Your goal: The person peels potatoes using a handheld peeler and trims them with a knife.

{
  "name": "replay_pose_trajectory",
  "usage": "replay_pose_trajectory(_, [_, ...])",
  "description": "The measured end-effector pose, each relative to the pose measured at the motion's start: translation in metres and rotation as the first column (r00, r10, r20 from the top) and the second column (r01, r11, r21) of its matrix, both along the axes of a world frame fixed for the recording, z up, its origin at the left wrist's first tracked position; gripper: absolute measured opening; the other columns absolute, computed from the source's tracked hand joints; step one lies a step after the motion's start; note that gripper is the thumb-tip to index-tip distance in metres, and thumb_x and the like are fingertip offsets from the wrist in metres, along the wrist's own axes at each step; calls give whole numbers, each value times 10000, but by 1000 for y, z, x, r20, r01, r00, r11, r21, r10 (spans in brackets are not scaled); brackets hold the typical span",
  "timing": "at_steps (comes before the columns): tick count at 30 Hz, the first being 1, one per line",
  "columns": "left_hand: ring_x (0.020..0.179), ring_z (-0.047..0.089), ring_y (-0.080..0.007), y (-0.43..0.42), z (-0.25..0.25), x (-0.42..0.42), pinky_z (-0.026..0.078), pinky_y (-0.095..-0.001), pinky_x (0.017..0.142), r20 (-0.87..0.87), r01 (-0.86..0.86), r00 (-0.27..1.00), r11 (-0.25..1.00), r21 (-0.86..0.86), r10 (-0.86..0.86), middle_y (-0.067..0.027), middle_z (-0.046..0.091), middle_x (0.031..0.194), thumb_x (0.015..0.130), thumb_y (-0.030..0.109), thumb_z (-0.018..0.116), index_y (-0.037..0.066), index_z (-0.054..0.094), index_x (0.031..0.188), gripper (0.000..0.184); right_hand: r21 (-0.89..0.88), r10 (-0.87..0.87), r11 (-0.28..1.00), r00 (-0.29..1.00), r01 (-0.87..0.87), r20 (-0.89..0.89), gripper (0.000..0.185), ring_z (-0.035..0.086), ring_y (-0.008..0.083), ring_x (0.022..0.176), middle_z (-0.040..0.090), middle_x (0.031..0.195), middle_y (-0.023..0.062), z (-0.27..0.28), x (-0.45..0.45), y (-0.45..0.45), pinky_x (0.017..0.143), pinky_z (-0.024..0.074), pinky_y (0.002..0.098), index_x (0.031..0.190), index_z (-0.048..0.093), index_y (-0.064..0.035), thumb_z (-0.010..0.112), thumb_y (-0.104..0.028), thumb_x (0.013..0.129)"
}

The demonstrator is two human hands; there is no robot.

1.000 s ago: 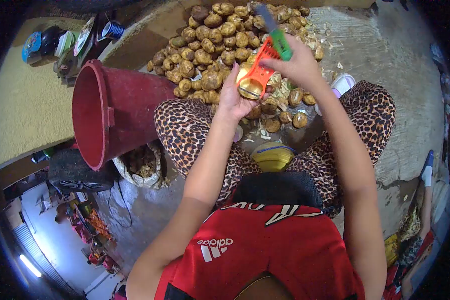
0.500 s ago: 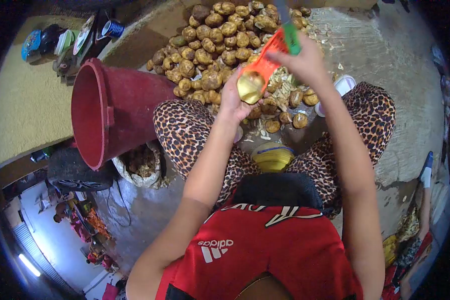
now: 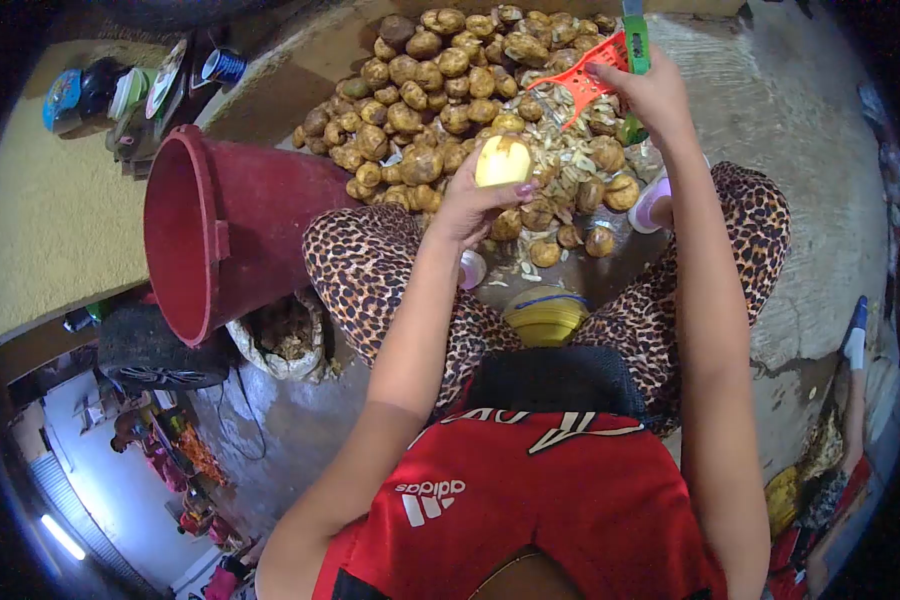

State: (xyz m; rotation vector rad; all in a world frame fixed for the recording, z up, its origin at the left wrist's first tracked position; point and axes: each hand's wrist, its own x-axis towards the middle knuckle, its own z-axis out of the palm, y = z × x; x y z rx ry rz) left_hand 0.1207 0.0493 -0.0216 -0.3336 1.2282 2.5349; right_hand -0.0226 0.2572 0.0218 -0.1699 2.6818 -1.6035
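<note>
My left hand [image 3: 467, 207] is wrapped round a potato [image 3: 502, 168], its flesh pale yellow with a brown patch left at the top. My right hand [image 3: 657, 97] grips an orange peeler [image 3: 588, 78], whose head points left, up and away from the potato. In that same hand is a green handle [image 3: 637, 45] with a greyish blade-like part at its upper end. Behind both hands lies a heap of brown unpeeled potatoes [image 3: 410, 110]. Pale peelings [image 3: 565, 165] are scattered on the floor below the peeler.
A large red bucket [image 3: 270, 185] lies tipped on my left, with an open white sack [image 3: 253, 350] below it. Between my legs stands a yellow container [image 3: 547, 318]. A tyre [image 3: 160, 345] is at the left, and other people [image 3: 155, 455] are at lower left.
My right hand has drawn the peeler away from the potato, up and to the right. The potato has turned in my left hand and shows more peeled flesh.
</note>
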Motion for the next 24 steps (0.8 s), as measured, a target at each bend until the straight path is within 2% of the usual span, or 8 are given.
replay_pose_trajectory(2, [899,584,-181,-1,-5,1,491,-304,772,-29,68,997,989,-128,-73,-50,565,1007,631,-63,688,29,442,1195,622,-195,116,977,982,-85,150,312,472,71,488,532,604,-13,10,10,-7,440,385,246,744,548,-58,765,-262,653])
replay_pose_trajectory(5, [949,563,-151,-3,-15,0,460,-286,821,-56,109,991,973,-204,-122,-37,564,1043,606,-51,710,28,446,1200,655,-140,251,965,939,-222,235,338,470,70,494,519,611,-29,23,34,-29,445,384,247,768,547,-56,774,-269,637])
replay_pose_trajectory(6, [964,555,-141,-3,-16,0,448,-278,837,-63,114,990,971,-210,-130,-34,565,1056,599,-43,717,28,446,1202,665,8,312,950,948,-312,-67,362,470,68,495,518,624,-25,10,37,-38,440,386,243,805,555,-55,782,-270,622])
replay_pose_trajectory(9, [978,550,-135,-1,-10,2,438,-277,854,-92,98,986,934,-344,-137,-41,561,1086,593,-29,725,25,438,1212,685,29,241,970,970,-241,5,335,516,111,504,570,624,19,2,31,-32,494,434,281,761,579,-58,768,-294,617])
replay_pose_trajectory(10, [977,551,-138,0,-7,1,439,-280,854,-106,83,985,910,-406,-138,-47,559,1095,592,-26,726,24,434,1215,690,-51,256,967,952,-251,169,349,525,119,512,573,617,21,11,28,-29,500,437,283,753,583,-60,776,-310,603])
replay_pose_trajectory(16, [949,571,-155,3,-12,-1,468,-296,828,-206,24,971,909,-415,-120,-73,554,1092,605,-24,740,22,402,1228,710,-69,270,962,953,-263,138,355,527,114,515,578,635,26,4,20,-24,499,439,277,756,589,-55,784,-305,596])
replay_pose_trajectory(19, [927,580,-155,5,1,1,484,-297,807,-145,58,985,976,-209,-90,-76,556,1079,592,-44,751,24,409,1214,713,-33,282,959,955,-281,86,319,476,79,487,531,605,-11,9,26,-29,456,394,241,786,568,-61,771,-250,628])
replay_pose_trajectory(24, [928,579,-154,3,-1,0,485,-300,811,-57,119,989,967,-224,-135,-76,554,1080,581,-61,753,28,415,1203,713,-143,348,934,924,-328,157,349,463,68,481,517,607,-19,18,38,-34,441,386,229,829,551,-57,770,-245,634])
